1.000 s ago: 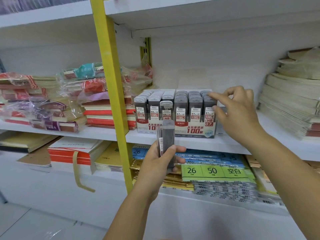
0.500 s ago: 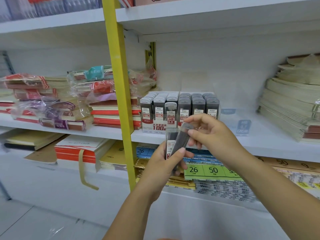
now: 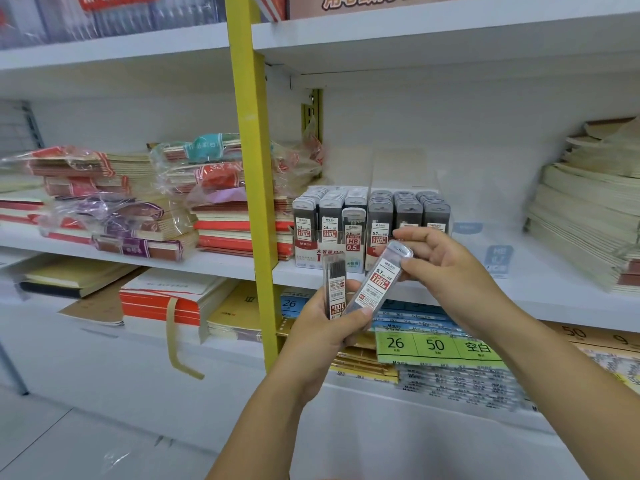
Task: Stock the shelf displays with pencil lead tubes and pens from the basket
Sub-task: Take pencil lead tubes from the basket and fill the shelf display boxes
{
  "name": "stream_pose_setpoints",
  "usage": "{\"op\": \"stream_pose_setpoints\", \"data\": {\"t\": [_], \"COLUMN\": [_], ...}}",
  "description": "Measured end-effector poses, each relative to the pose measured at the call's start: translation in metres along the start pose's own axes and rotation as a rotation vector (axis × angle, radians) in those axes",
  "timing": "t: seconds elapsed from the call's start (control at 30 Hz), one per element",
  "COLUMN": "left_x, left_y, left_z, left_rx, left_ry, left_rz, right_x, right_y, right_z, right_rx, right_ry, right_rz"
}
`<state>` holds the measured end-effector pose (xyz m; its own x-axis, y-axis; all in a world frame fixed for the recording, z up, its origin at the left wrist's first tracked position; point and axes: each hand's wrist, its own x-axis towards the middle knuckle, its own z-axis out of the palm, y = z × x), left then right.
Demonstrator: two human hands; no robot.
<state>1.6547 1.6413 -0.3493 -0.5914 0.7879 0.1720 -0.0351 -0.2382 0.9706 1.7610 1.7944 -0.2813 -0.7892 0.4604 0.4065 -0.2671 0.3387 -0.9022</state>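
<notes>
The 0.7 lead tube hangs tilted before the display box, its cap pinched by the right grip, its foot clasped with a second tube in the left grip. Drawing it out may drag that second tube loose.

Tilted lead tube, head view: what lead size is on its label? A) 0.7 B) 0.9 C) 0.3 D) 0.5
A: the tilted lead tube, pinched at its cap end by the right hand, reads 0.7; the left hand grips its lower end and an upright lead tube.
</notes>
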Motion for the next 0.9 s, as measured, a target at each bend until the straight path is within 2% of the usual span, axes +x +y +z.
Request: {"op": "stream_pose_setpoints", "data": {"t": [0.2, 0.3, 0.43, 0.5, 0.57, 0.9], "left_x": [0.003, 0.006, 0.012, 0.013, 0.014, 0.016], "left_y": [-0.002, -0.003, -0.001, -0.001, -0.002, -0.005], "left_z": [0.001, 0.003, 0.006, 0.007, 0.009, 0.011], "left_rx": [0.034, 0.073, 0.010, 0.028, 0.028, 0.028], "left_ry": [0.039, 0.065, 0.108, 0.109, 0.114, 0.120], "left_rz": [-0.006, -0.004, 0.015, 0.044, 0.074, 0.089], "right_x": [-0.002, -0.001, 0.005, 0.009, 0.016, 0.042], "right_y": [0.003, 0.001, -0.022, -0.035, -0.038, -0.002], "right_z": [-0.001, -0.001, -0.022, -0.038, -0.052, -0.063], "right_rx": [-0.040, -0.076, -0.236, -0.360, -0.478, -0.871], "right_ry": [-0.006, 0.091, 0.375, 0.452, 0.474, 0.396], "right_rz": [0.006, -0.036, -0.343, -0.516, -0.579, -0.336]}}
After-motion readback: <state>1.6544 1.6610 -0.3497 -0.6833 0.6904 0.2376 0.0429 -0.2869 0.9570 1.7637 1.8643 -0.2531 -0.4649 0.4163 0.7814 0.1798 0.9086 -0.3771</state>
